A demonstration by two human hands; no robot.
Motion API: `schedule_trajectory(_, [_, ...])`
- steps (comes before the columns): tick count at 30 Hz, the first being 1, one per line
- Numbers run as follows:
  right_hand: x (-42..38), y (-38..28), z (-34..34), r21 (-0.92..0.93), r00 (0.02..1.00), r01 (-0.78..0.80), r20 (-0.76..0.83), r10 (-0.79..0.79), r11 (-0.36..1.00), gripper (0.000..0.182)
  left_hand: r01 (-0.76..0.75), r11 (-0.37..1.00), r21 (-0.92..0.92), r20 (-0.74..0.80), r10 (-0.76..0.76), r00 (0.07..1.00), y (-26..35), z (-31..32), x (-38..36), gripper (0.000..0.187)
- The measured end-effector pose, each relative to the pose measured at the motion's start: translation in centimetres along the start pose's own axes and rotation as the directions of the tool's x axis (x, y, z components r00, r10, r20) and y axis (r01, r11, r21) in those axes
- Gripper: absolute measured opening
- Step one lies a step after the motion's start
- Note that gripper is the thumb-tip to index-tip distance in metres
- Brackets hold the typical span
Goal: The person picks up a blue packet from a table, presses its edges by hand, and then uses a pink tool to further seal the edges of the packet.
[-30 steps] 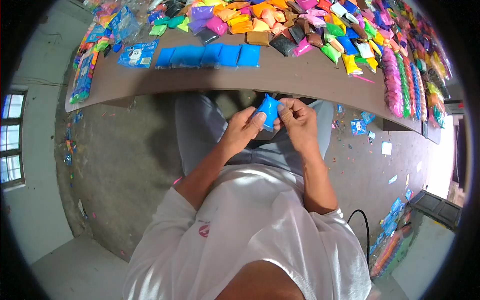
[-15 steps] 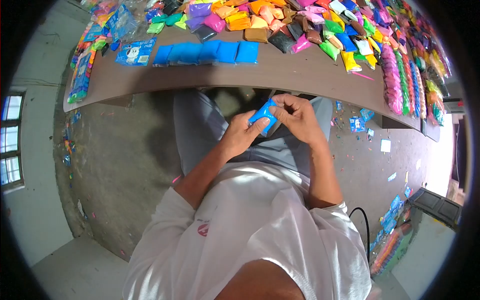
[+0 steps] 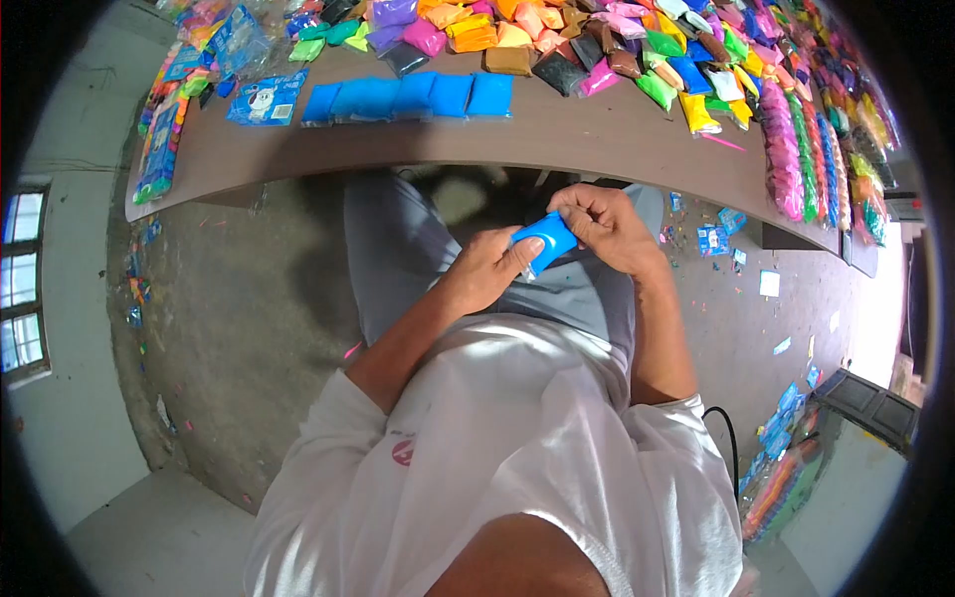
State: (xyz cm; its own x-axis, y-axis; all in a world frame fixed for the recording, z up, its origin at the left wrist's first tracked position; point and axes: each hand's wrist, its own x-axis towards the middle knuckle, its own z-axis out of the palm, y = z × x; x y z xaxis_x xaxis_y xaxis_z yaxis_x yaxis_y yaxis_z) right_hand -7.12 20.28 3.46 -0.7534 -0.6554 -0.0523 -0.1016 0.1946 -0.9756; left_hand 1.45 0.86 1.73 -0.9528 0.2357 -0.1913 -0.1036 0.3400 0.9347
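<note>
A small blue packet (image 3: 547,241) in clear wrapping is held between my hands, above my lap and in front of the table edge. My left hand (image 3: 485,269) is closed on its left end, thumb lying across the front. With thumb and fingers pinched together, my right hand (image 3: 609,227) grips the packet's upper right end. On the table beyond, a row of similar blue packets (image 3: 410,97) lies side by side. What the packet contains cannot be made out, beyond its blue colour.
Many coloured packets (image 3: 509,61) are heaped along the far side of the brown table (image 3: 597,141). A blue printed pouch (image 3: 268,99) lies left of the row. Long filled sleeves (image 3: 782,154) lie at the right end. Scraps and blue wrappers (image 3: 712,240) litter the floor.
The packet and my right hand have shifted slightly right and down. The packet's broad face now shows more fully, and my right fingers sit at its upper right end.
</note>
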Motion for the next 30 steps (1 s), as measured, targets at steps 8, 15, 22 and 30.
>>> schedule_trajectory(8, [-0.8, -0.7, -0.5, 0.141, 0.998, -0.058, -0.007, 0.059, 0.988, 0.016, 0.011, 0.998, -0.061, 0.006, -0.01, 1.0, 0.4, -0.2, -0.1, 0.05])
schedule_trajectory(15, [-0.7, -0.2, -0.7, 0.11, 0.983, -0.139, 0.138, 0.123, 0.984, 0.019, 0.027, 0.998, -0.061, 0.002, -0.027, 1.0, -0.2, -0.2, -0.2, 0.044])
schedule_trajectory(22, [-1.7, -1.1, -0.2, 0.238, 0.988, -0.152, 0.036, 0.148, 0.959, 0.018, -0.023, 0.986, -0.162, -0.036, 0.017, 0.999, 0.3, -0.8, -0.4, 0.039])
schedule_trajectory(30, [-1.7, 0.2, -0.1, 0.049, 0.986, -0.138, 0.105, 0.132, 0.989, 0.016, -0.019, 0.989, -0.146, -0.003, 0.019, 1.0, 0.0, -0.3, -0.6, 0.04])
